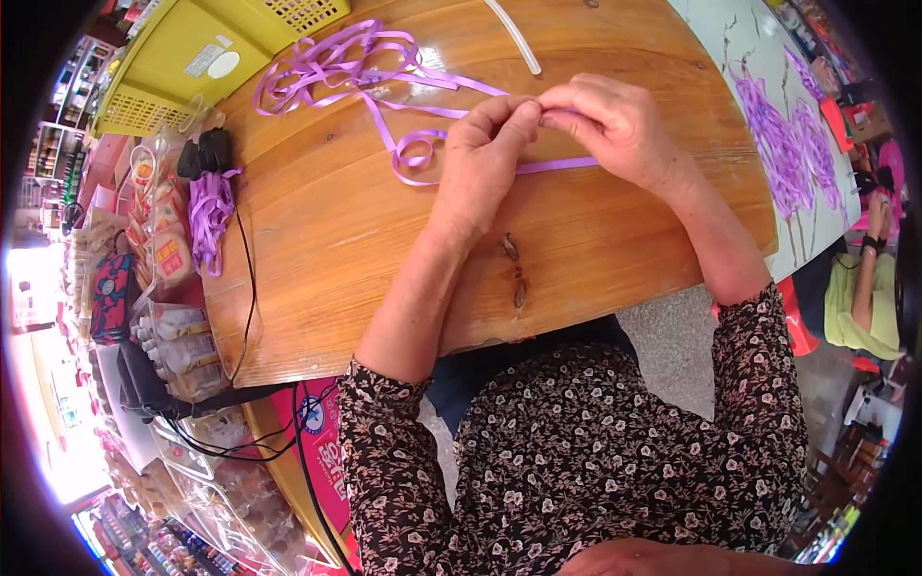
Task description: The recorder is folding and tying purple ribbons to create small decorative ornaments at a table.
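Where the two hands meet above the wooden table [336, 259], the thumb and forefinger of the left hand [482, 154] and those of the right hand [615, 125] are drawn together, tip against tip, clamped on the purple ribbon [557, 166]; the fingers cover the pinched stretch, so its exact lie there is hard to make out. Two strands enter the grip from its left, and another length passes below it, reaching under the right hand. Just left of the left hand, the ribbon curls into a small coil on the table; farther left and beyond the grip it lies in a loose tangle of loops. Beyond the tangle stands a yellow-green crate [216, 58]. Directly beyond the grip, near but apart from it, lies a clear tube [519, 43]. Well to the left, at the table's edge, a bundle of purple ribbon [207, 211] hangs below a black object [204, 154], with a thin black cable [254, 274] alongside. Well to the right of the grip, more purple ribbons [778, 144] are spread on a white marbled surface [783, 240]. Nearer the wearer, both forearms emerge from dark flowered sleeves [389, 451]
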The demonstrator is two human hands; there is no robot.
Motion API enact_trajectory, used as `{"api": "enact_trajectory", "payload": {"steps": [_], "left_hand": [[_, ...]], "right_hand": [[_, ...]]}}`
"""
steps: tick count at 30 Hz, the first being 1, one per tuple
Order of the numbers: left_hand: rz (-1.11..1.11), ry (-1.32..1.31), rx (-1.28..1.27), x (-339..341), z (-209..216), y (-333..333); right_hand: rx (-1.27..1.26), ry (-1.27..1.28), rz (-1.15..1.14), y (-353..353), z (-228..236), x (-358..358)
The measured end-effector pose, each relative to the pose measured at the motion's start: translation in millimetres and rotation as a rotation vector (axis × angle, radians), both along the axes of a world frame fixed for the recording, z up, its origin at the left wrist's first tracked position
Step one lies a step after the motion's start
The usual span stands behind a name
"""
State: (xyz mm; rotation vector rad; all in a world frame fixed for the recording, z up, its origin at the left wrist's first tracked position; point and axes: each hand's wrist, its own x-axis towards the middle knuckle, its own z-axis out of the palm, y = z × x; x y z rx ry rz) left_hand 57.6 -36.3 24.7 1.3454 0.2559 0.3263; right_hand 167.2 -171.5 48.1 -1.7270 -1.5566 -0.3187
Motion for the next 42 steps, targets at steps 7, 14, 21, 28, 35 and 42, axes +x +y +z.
{"api": "enact_trajectory", "payload": {"steps": [7, 14, 21, 28, 35, 42], "left_hand": [[0.254, -0.105, 0.244, 0, 1, 19], [0.455, -0.322, 1.127, 1, 5, 10], [-0.014, -0.093, -0.087, -6, 11, -8], [0.084, -0.077, 0.113, -4, 9, -4], [0.142, -0.066, 0.174, -4, 6, -3], [0.115, -0.007, 0.134, -6, 5, -3]], "right_hand": [[-0.040, 0.420, -0.025, -8, 4, 23], [-0.096, 0.309, 0.052, -5, 2, 18], [0.000, 0.273, 0.099, -6, 2, 10], [-0.028, 0.365, 0.161, -3, 0, 8], [0.469, 0.275, 0.472, 6, 0, 41], [0.125, -0.322, 0.034, -7, 15, 1]]}}
